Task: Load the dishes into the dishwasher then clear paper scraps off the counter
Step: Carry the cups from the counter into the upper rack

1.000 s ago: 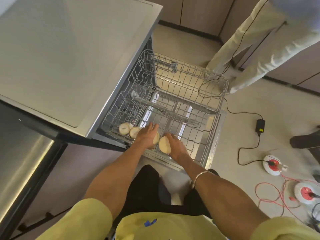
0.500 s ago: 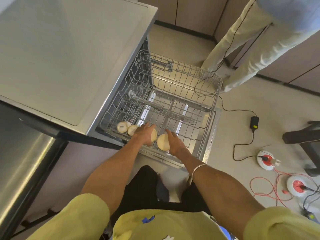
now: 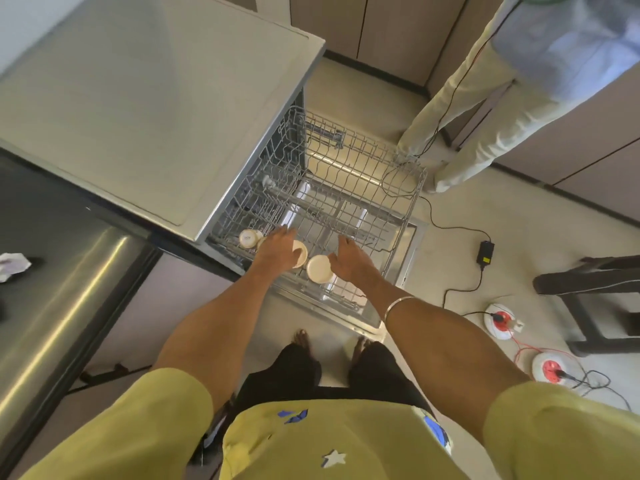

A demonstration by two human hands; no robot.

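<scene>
Left hand [image 3: 277, 251] rests flat on a bowl [image 3: 300, 253]; right hand [image 3: 348, 259] open beside another bowl [image 3: 318, 269]. Likely ceramic: rigid, breakable, best gripped by the rim.

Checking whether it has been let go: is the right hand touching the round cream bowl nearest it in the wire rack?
Cannot tell. In the head view, the right hand, fingers straight, borders the round cream bowl with no visible gap, but contact isn't plain.

rack [image 3: 398, 188]: wire, pulled out | load: four cream cups [image 3: 318, 268] upside down along near edge
</scene>
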